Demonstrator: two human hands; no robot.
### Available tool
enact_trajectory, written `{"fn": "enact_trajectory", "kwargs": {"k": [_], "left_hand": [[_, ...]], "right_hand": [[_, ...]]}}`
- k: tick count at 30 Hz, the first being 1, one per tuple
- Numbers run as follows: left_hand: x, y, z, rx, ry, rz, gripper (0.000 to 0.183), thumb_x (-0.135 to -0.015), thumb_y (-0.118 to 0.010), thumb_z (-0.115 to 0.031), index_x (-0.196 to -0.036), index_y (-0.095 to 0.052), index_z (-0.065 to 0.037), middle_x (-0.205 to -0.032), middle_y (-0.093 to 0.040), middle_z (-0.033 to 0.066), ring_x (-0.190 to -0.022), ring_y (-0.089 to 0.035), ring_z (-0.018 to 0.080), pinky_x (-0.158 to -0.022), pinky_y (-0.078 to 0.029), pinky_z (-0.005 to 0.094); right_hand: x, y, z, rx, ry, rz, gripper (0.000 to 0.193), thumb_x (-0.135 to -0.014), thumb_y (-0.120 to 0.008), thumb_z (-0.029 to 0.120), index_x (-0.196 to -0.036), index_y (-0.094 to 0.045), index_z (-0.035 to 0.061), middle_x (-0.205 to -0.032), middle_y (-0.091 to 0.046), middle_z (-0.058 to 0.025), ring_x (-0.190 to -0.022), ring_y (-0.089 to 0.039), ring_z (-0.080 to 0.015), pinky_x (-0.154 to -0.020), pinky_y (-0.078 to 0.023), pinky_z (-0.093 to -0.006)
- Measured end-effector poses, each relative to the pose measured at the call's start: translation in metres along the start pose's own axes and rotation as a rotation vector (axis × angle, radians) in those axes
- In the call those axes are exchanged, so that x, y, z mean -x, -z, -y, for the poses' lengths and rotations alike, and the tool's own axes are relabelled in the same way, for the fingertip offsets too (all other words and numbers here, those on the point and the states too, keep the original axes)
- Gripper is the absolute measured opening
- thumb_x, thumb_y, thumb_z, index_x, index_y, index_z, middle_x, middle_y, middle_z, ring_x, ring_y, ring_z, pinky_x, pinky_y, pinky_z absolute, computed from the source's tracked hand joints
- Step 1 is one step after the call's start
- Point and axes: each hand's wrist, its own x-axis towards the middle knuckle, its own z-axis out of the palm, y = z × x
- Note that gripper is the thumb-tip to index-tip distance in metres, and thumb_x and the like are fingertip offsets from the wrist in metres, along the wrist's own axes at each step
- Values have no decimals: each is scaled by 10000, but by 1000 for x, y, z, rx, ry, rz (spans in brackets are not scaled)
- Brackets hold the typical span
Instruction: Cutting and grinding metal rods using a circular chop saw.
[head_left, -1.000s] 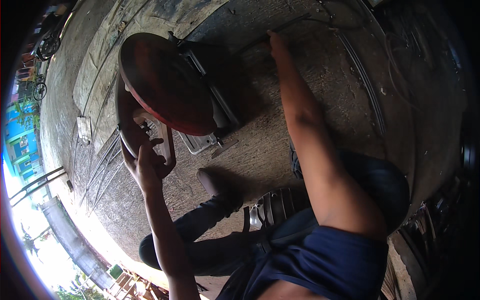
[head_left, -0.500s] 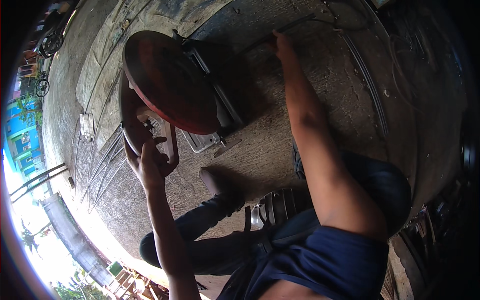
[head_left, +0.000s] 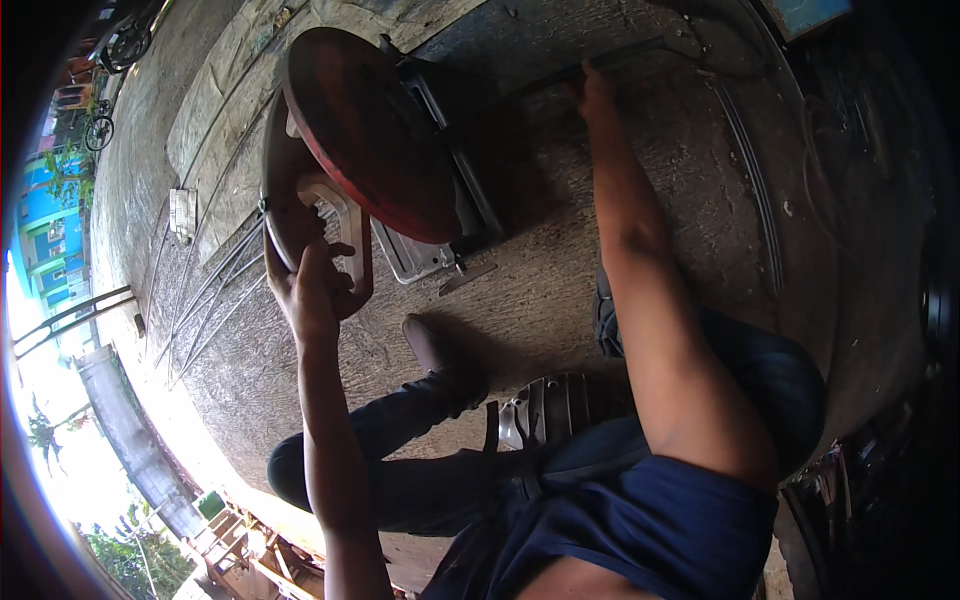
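Observation:
A chop saw with a large dark-red cutting disc (head_left: 365,140) stands on the floor ahead, left of centre. Beside the disc, my left hand (head_left: 315,290) is closed around the saw's looped handle (head_left: 362,255); some fingers show over the grip. My right arm reaches far forward, and my right hand (head_left: 594,92) grips a thin dark metal bar (head_left: 535,85). That bar runs leftward toward the saw's dark base (head_left: 465,165). Its end near the base is lost in shadow, and the disc hides part of the saw behind it.
Thin metal rods (head_left: 215,275) lie on the rough floor at left, near a small pale block (head_left: 183,214). More long bars (head_left: 750,185) lie at right. My shoe (head_left: 424,342) and bent legs are close below the saw. A flat sheet (head_left: 235,120) covers floor beyond it.
The whole view has shifted a little, so the saw and both hands appear slightly higher and further right. Both hands keep their holds.

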Motion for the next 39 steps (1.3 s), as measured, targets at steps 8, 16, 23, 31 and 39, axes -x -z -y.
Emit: {"fn": "enact_trajectory", "kwargs": {"k": [8, 16, 23, 31, 39], "left_hand": [[1, 1, -3, 5, -154, 28, 507, -766, -585, -58, -1256, -465, -5, -911, -591, 110, -674, -659, 193, -476, -521, 258], [-4, 2, 4, -27, -160, 63, 697, -764, -612, -76, -1406, -352, -4, -988, -598, 147, -685, -669, 216, -508, -552, 302], [-19, 6, 22, 84, -368, 94, 650, -734, -641, -96, -1334, -426, 31, -1075, -595, 171, -810, -641, 199, -616, -579, 311], [-11, 0, 9, 31, -365, 98, 600, -723, -642, -139, -1276, -474, 22, -1020, -612, 168, -761, -650, 207, -614, -577, 310], [-19, 7, 19, 14, -367, 98, 576, -730, -650, -158, -1251, -492, 28, -994, -608, 152, -779, -634, 191, -583, -560, 309]], "right_hand": [[4, 109, 43, 140, 48, -188, 371, -976, -467, 228, -1306, -478, 58, -1242, -536, -118, -1045, -574, -303, -746, -604, -417], [131, 112, 13, 1281, 942, -715, 451, -741, -632, 138, -1168, -586, 2, -1104, -607, -218, -1007, -593, -417, -895, -486, -470], [355, 33, -131, 1809, 253, 498, 708, -650, -680, 198, -1277, -444, -29, -1326, -394, -367, -1136, -520, -456, -957, -457, -462], [382, 30, -170, 1797, 378, 379, 595, -734, -766, 274, -1155, -513, -63, -1242, -459, -305, -1085, -536, -407, -886, -502, -452], [368, 28, -213, 1589, 436, 218, 434, -798, -730, 318, -1012, -591, -33, -931, -649, -209, -841, -655, -333, -739, -556, -435]]}}
